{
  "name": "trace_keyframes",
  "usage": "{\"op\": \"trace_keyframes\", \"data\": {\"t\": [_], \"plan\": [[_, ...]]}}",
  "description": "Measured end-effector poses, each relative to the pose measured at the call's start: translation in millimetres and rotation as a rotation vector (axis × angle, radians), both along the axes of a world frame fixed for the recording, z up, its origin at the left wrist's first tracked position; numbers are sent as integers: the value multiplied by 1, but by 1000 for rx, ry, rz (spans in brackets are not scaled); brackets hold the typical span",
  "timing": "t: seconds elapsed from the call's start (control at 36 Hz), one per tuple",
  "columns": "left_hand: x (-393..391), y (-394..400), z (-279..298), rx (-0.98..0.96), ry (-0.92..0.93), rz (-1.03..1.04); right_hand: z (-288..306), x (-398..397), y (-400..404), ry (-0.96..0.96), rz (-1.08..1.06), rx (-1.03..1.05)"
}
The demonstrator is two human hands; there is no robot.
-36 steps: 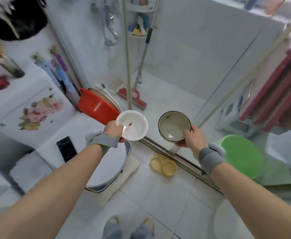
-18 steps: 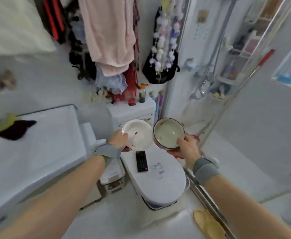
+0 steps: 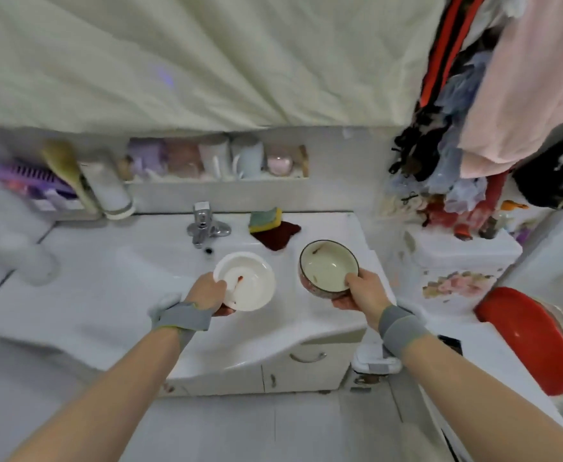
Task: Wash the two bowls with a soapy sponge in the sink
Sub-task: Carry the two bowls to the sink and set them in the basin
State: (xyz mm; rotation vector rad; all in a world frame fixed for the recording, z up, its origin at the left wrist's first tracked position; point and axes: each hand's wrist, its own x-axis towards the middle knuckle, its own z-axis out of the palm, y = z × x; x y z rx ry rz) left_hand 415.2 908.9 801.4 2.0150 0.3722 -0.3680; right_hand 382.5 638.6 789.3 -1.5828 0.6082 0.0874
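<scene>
White porcelain fills the middle of the view: a sink (image 3: pixel 160 261) set in a pale counter, with a chrome tap (image 3: pixel 203 225) at its back edge. Both arms reach out over it, each wrist wrapped in a grey band.

The left hand (image 3: pixel 206 291) grips a white bowl (image 3: pixel 245 281) by its near rim, thumb inside and fingers curled underneath. The bowl is tilted toward the camera and shows a reddish smear inside. It hangs above the right part of the basin, just in front of the tap.

The right hand (image 3: pixel 363 295) holds a cream bowl (image 3: pixel 328 270) with a dark rim and a patterned outside, thumb over the near edge and fingers beneath. This bowl hangs over the counter at the right of the basin, near the white one but not touching it.

Behind the bowls, a green and yellow sponge (image 3: pixel 265 220) rests on the counter beside the tap, partly on a dark red cloth (image 3: pixel 276 236). Cups and bottles stand blurred on the shelf behind. A red basin (image 3: pixel 527 338) leans at the right edge, below hanging clothes.
</scene>
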Motion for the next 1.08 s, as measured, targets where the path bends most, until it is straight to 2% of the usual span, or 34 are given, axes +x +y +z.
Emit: {"op": "trace_keyframes", "data": {"t": [0.11,0.42,0.67,0.75,0.81,1.08], "plan": [[18,73,-25,40,79,155,-24,50,63,69,162,-71],[56,162,-86,164,224,467,-113,140,186,241,432,-108],[95,187,-142,181,401,333,-161,146,230,439,416,-171],[103,189,-159,101,407,313,-173,144,240,478,361,-152],[110,199,-172,72,424,227,-187,144,250,505,315,-131],[137,221,-204,84,503,-10,-213,132,265,577,94,-65]]}}
